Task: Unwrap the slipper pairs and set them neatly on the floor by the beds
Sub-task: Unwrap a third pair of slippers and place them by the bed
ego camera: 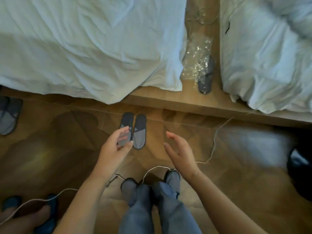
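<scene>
A pair of grey slippers [137, 129] lies side by side on the wooden floor, toes toward me, just in front of the left bed [84, 48]. My left hand [116, 144] hovers over the left slipper with fingers relaxed, holding nothing. My right hand [180, 150] is open in the air to the right of the pair. Another grey slipper pair [205, 76] lies in crinkled clear plastic wrap [195, 56] in the gap between the two beds. A third pair [8, 115] sits on the floor at the far left.
The right bed [270, 56] has rumpled white bedding. A thin white cable [214, 141] snakes over the floor past my feet [150, 184]. Another person's feet in dark slippers [30, 210] stand at bottom left. A dark object [298, 159] sits at the right edge.
</scene>
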The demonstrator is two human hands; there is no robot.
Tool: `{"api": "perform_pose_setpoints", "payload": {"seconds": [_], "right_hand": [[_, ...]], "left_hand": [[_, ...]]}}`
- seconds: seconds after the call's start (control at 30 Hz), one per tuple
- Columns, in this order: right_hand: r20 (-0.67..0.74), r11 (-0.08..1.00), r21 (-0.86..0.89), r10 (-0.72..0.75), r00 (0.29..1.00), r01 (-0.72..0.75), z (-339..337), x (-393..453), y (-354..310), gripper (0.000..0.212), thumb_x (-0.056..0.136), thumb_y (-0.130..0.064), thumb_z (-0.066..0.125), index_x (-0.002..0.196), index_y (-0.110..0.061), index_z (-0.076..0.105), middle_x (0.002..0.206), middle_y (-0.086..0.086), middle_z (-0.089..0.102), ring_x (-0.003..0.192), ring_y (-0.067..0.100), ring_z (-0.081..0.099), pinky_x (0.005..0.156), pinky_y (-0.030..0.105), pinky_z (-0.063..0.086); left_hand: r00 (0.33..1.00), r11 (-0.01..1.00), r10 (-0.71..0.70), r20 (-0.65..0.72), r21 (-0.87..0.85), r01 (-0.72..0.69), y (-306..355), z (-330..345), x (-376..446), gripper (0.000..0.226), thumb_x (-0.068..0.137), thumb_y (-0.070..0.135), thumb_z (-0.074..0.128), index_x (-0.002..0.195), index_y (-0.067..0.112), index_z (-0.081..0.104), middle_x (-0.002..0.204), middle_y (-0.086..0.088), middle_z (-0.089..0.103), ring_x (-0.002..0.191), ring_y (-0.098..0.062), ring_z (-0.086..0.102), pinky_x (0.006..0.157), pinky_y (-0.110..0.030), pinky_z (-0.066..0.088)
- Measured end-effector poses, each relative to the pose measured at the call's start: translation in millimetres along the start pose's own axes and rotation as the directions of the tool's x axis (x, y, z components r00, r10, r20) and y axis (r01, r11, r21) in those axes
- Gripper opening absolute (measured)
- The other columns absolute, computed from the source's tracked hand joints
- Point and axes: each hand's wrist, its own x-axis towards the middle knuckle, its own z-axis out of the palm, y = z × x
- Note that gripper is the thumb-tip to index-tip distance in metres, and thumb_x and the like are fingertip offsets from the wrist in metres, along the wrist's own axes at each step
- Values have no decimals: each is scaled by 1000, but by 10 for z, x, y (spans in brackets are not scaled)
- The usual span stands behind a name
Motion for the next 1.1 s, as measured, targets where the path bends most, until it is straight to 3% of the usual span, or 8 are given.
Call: {"api": "perform_pose_setpoints", "payload": {"seconds": [0.07,0.23,0.37,0.53,0.73,0.83,0.9,1.1], "right_hand": [[-25,1000,-18,-24,999,24,-325,-225,-324,45,91,-25,62,134,-18,51,130,-3,57,124,9,46,102,16,29],[-50,999,52,12,999,-10,-1186,-871,-967,41,91,-25,61,130,-16,55,127,-3,58,116,8,53,101,26,42],[-121,993,113,41,992,-27,-1643,-1230,-1183,37,89,-24,63,126,-24,56,120,-8,60,110,3,55,93,19,43],[-221,975,219,94,971,-45,-2146,-1246,-1340,37,90,-24,62,126,-28,57,117,-12,60,107,3,58,95,28,49],[-272,932,362,136,953,-30,-2685,-792,-1306,32,91,-20,61,121,-31,57,112,-9,62,104,9,61,90,25,51],[-250,902,431,151,956,-30,-2941,-379,-1211,32,92,-22,59,124,-27,57,107,-7,64,100,8,63,79,16,51],[-223,897,441,135,965,-24,-3107,-32,-1125,33,93,-23,58,126,-24,57,106,-6,64,98,7,63,76,15,51],[-156,924,380,109,982,-42,-3921,1142,-760,34,93,-24,58,126,-19,57,105,-2,64,95,8,61,75,13,49]], "left_hand": [[998,998,48,46,38,-50,422,-14,-238,43,90,14,62,128,32,51,128,12,56,119,-2,51,92,-18,39],[987,991,131,94,4,-132,1393,86,-819,41,91,13,61,129,26,53,128,10,55,117,-2,52,87,-11,42],[977,987,157,144,-35,-154,1890,229,-1069,40,90,16,62,123,36,53,125,15,56,117,-3,53,100,-29,45],[968,981,191,163,-59,-183,2401,405,-1076,40,89,16,63,124,34,54,123,17,58,115,-3,54,100,-31,45],[954,973,229,195,-6,-232,2984,701,-747,37,90,16,62,122,32,55,121,15,59,111,-1,55,96,-25,46],[947,964,253,196,32,-264,3261,857,-408,33,91,17,61,117,37,53,119,17,57,110,0,55,76,-5,45],[948,955,269,167,80,-285,3462,983,-141,32,92,20,60,117,37,54,118,20,56,108,0,55,66,-2,42],[965,963,233,117,111,-246,4166,1653,725,34,92,19,60,124,28,55,123,14,57,110,-4,56,71,-5,40]]}}
